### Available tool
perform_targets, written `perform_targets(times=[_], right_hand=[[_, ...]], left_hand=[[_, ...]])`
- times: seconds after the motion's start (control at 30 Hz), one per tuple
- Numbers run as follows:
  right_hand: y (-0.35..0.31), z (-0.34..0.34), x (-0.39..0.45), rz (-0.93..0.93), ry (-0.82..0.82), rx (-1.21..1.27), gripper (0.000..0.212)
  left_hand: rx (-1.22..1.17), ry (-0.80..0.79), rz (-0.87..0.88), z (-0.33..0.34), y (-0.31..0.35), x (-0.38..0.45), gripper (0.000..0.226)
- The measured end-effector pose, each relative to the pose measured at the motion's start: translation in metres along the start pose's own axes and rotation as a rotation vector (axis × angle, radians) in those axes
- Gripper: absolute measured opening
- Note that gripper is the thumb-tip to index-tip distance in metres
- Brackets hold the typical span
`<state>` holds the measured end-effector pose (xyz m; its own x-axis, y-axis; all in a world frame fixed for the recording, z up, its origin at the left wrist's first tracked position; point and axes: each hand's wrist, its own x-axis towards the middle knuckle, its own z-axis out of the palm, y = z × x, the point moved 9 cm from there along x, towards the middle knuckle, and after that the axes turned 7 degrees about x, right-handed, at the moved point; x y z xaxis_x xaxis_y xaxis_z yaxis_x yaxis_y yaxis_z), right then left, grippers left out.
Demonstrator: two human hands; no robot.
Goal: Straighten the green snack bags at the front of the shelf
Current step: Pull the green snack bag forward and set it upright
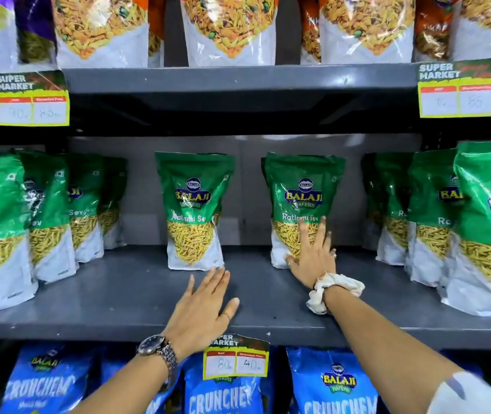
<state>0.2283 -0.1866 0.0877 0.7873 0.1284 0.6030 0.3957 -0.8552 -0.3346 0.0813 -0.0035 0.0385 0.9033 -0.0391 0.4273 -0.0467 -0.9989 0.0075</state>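
Neither hand grips anything: the right hand (313, 252) lies flat, fingers spread, against the lower front face of the right green bag (302, 204), and the left hand (205, 300) rests open, palm down, on the grey shelf board (119, 294), its fingertips just short of the base of the left green bag (195, 207). Both bags stand upright, set back from the shelf's front edge, well apart from each other, with bare board between them. Outward of the left hand runs a row of matching green bags (47, 210) receding toward the back; outward of the right hand runs a similar row (435, 213), its nearest bag standing closest to the front edge. Above the hands, the upper shelf (238, 79) carries white and orange bags and two yellow price tags (459, 89). Below the wrists hang blue bags (332, 383) and a third tag. A white scrunchie (332, 289) circles the right wrist; a metal watch (159, 351) circles the left.

The step in hand appears to be squaring and fronting the two centre bags. To do it well, the flat palm should probably shift to a hold at the bag's side edges or base, since pressing the face tends to tip a soft pouch backward. Sliding from the base would keep the bag upright; bringing both forward in line with the outer rows' front bags, labels facing out, would likely finish the step.
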Motion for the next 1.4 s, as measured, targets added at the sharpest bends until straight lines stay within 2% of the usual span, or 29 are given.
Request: perform_targets(times=[0.13,0.37,0.57,0.97,1.4], right_hand=[[0.003,0.009,0.013,0.046,0.010,0.086,0.093],[0.006,0.012,0.023,0.076,0.062,0.156,0.095],[0.004,0.004,0.028,0.047,0.084,0.181,0.090],[0.001,-0.022,0.003,0.009,0.117,0.221,0.087],[0.004,-0.079,-0.071,-0.038,0.171,0.327,0.086]], left_hand=[[-0.069,-0.009,-0.021,0.006,-0.005,0.000,0.106],[-0.032,-0.072,-0.015,0.010,-0.001,-0.002,0.065],[-0.022,-0.088,-0.030,0.011,-0.001,-0.001,0.049],[-0.027,-0.107,-0.029,0.008,0.000,-0.003,0.047],[-0.028,-0.153,-0.020,0.011,0.001,-0.004,0.048]])
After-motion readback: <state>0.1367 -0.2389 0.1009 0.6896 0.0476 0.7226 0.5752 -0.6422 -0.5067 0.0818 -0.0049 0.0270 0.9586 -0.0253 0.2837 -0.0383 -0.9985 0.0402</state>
